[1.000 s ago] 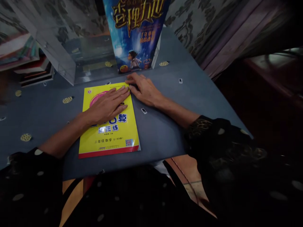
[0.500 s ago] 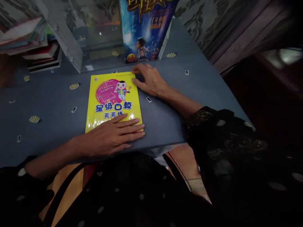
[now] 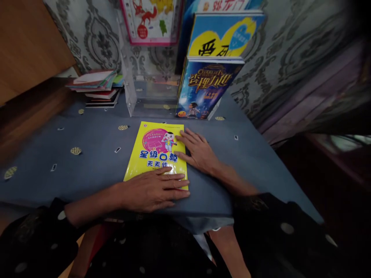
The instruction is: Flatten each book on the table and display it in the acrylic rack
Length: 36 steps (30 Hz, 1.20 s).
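A yellow workbook (image 3: pixel 136 162) with a pink circle, a cartoon child and blue Chinese characters lies closed on the table, cover up. Across its lower part rests my left hand (image 3: pixel 156 189), flat with the fingers stretched to the right; it hides the bottom of the cover. My right hand (image 3: pixel 199 150) lies at the book's upper right edge, fingers spread, the tips touching the cover's border. Neither hand grips anything.
Behind the workbook stands a clear acrylic rack (image 3: pixel 130 96) with a dark blue storybook (image 3: pixel 203 88), a blue-and-yellow book (image 3: pixel 226 34) and a pink-framed book (image 3: pixel 153 23). A stack of books (image 3: pixel 101 92) sits at the back left of the grey-blue tablecloth (image 3: pixel 95 135).
The view has tilted up, so more of the rack and wall shows. My right hand has slid slightly down along the book's right edge; my left hand stays flat on the cover.
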{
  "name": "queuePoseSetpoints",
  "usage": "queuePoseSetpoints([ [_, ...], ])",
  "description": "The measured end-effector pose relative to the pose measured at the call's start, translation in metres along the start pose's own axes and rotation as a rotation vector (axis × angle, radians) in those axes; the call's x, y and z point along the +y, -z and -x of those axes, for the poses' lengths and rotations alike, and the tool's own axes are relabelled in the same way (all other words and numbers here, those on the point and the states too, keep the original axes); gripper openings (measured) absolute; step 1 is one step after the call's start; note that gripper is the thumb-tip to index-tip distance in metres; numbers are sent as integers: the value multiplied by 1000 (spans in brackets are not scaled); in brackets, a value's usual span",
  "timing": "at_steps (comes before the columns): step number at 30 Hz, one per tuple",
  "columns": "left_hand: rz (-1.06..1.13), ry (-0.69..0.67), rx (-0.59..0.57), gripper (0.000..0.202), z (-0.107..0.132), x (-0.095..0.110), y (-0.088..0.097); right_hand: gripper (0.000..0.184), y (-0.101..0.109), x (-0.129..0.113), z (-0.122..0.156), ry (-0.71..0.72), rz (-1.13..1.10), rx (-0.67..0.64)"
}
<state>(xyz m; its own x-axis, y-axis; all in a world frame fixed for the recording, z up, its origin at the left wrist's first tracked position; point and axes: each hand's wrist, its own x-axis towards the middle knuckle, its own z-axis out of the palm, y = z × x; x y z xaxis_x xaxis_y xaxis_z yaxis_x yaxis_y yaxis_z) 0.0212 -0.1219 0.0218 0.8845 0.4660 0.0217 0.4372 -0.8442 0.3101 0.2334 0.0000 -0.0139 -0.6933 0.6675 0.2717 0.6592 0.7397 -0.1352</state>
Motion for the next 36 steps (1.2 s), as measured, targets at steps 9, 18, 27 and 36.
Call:
queuePoseSetpoints([
  [9,233,-70,269,25,7,0,0,55,11,-45,65,87,55,-45],
  [18,7,146,346,35,48,10,-6,47,17,-69,88,137,38,-17],
  [27,-202,196,416,44,108,9,-12,37,21,-76,107,190,-96,123],
  [36,-89,227,359,46,104,12,-5,40,24,-80,113,195,-226,239],
])
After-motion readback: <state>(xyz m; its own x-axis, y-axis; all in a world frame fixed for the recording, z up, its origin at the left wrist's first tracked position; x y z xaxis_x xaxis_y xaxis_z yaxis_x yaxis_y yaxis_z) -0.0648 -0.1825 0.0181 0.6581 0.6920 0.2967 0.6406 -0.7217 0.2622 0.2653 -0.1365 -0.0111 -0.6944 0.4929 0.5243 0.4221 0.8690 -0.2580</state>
